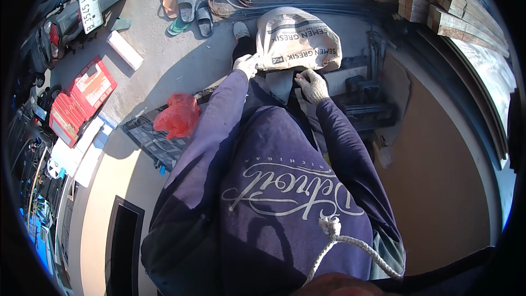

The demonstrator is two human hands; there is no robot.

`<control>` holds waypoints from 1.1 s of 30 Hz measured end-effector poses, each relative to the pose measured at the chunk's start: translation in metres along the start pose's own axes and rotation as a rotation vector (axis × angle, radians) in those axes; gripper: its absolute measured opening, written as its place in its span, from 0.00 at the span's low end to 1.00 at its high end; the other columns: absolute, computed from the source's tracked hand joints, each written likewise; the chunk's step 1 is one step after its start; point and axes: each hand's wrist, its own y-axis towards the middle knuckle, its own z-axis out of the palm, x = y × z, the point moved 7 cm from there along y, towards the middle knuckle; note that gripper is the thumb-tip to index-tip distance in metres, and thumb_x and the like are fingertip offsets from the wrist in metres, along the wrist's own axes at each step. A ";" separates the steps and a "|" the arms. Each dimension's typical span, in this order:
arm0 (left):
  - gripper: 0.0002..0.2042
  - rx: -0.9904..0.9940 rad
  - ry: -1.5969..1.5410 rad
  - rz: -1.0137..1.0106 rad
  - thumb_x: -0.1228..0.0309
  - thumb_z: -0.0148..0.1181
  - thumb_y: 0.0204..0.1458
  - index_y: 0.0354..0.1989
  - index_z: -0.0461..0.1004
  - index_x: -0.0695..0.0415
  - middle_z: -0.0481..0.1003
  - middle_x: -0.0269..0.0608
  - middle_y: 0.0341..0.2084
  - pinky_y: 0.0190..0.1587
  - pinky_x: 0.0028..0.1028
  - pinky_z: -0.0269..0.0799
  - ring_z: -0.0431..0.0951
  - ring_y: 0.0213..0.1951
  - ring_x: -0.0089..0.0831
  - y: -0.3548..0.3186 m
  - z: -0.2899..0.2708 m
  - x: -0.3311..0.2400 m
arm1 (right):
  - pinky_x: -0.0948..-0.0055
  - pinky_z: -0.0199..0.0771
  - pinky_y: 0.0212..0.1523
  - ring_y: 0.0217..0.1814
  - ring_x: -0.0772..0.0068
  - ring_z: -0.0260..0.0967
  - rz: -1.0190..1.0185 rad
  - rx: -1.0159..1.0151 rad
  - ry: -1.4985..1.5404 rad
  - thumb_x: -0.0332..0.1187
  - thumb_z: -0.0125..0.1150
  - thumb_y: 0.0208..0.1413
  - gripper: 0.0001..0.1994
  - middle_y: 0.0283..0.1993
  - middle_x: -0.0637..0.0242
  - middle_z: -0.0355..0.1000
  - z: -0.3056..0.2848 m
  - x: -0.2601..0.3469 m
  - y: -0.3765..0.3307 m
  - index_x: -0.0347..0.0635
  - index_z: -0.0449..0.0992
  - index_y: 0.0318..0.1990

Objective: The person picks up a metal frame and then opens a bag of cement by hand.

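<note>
Concrete floor point(164, 71); sandals point(186, 8), red bag point(178, 115), toolbox point(79, 101)

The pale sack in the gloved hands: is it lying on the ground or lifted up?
Lifted. Both gloved hands, left and right, grip the pale sack's lower edge, above the ground.

Your cement sack point(298, 35) is a pale, off-white paper bag with dark printed bands, crumpled and bulging. It sits upright on the concrete just ahead of you, its lower edge gathered and creased.
</note>
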 end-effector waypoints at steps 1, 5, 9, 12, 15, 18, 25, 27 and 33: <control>0.08 -0.094 0.120 0.016 0.64 0.54 0.62 0.36 0.75 0.53 0.73 0.33 0.22 0.16 0.21 0.59 0.68 0.16 0.20 -0.014 0.001 -0.009 | 0.75 0.67 0.32 0.30 0.81 0.65 0.046 0.039 -0.068 0.35 0.65 0.56 0.10 0.26 0.69 0.71 0.014 0.025 -0.002 0.37 0.74 0.33; 0.13 -0.371 0.221 -0.141 0.55 0.58 0.58 0.37 0.75 0.52 0.74 0.31 0.23 0.21 0.23 0.66 0.69 0.20 0.16 -0.050 -0.009 0.000 | 0.66 0.69 0.35 0.29 0.65 0.70 0.015 0.096 -0.227 0.38 0.67 0.53 0.13 0.26 0.59 0.73 0.065 0.067 0.004 0.36 0.75 0.32; 0.18 -0.365 -0.052 -0.244 0.50 0.59 0.56 0.31 0.77 0.54 0.75 0.35 0.24 0.28 0.32 0.73 0.74 0.22 0.28 -0.046 -0.023 0.041 | 0.61 0.72 0.40 0.36 0.54 0.76 0.004 0.086 -0.510 0.47 0.64 0.53 0.18 0.32 0.52 0.77 0.093 0.098 0.017 0.39 0.78 0.33; 0.18 -0.177 -0.291 -0.364 0.52 0.53 0.60 0.32 0.79 0.55 0.76 0.36 0.24 0.27 0.36 0.73 0.75 0.22 0.30 -0.013 -0.020 0.080 | 0.59 0.73 0.48 0.47 0.52 0.76 0.174 0.241 -0.795 0.54 0.58 0.55 0.22 0.41 0.51 0.78 0.113 0.132 0.028 0.47 0.80 0.45; 0.20 -0.099 -0.351 -0.323 0.50 0.53 0.60 0.26 0.75 0.54 0.66 0.31 0.14 0.19 0.30 0.64 0.65 0.14 0.27 -0.022 0.012 0.061 | 0.58 0.73 0.49 0.47 0.51 0.76 0.124 0.287 -0.728 0.54 0.58 0.56 0.24 0.41 0.49 0.78 0.123 0.106 0.042 0.41 0.80 0.44; 0.22 -0.076 -0.425 -0.358 0.49 0.57 0.58 0.21 0.70 0.54 0.63 0.31 0.13 0.16 0.30 0.57 0.61 0.12 0.25 -0.032 0.018 0.058 | 0.58 0.73 0.49 0.46 0.50 0.76 0.099 0.265 -0.776 0.51 0.59 0.55 0.23 0.40 0.48 0.77 0.127 0.047 0.060 0.37 0.80 0.43; 0.24 -0.030 -0.526 -0.365 0.47 0.63 0.52 0.23 0.67 0.58 0.60 0.34 0.11 0.13 0.29 0.49 0.57 0.10 0.25 -0.034 0.023 0.062 | 0.74 0.64 0.26 0.25 0.79 0.64 0.120 0.350 -0.492 0.29 0.61 0.57 0.08 0.26 0.66 0.73 0.125 0.051 0.065 0.31 0.79 0.33; 0.22 -0.039 -0.510 -0.410 0.51 0.65 0.51 0.26 0.71 0.61 0.63 0.38 0.11 0.13 0.29 0.51 0.58 0.10 0.26 -0.035 0.029 0.060 | 0.78 0.57 0.23 0.24 0.84 0.57 0.306 0.408 -0.433 0.28 0.59 0.59 0.09 0.24 0.72 0.67 0.122 0.062 0.059 0.32 0.77 0.29; 0.13 -0.060 -0.279 -0.147 0.64 0.50 0.58 0.26 0.73 0.59 0.72 0.46 0.17 0.20 0.39 0.63 0.71 0.17 0.38 0.005 0.034 0.078 | 0.79 0.62 0.26 0.27 0.83 0.61 0.147 0.438 -0.330 0.27 0.59 0.58 0.07 0.26 0.71 0.69 0.112 0.049 0.066 0.29 0.77 0.33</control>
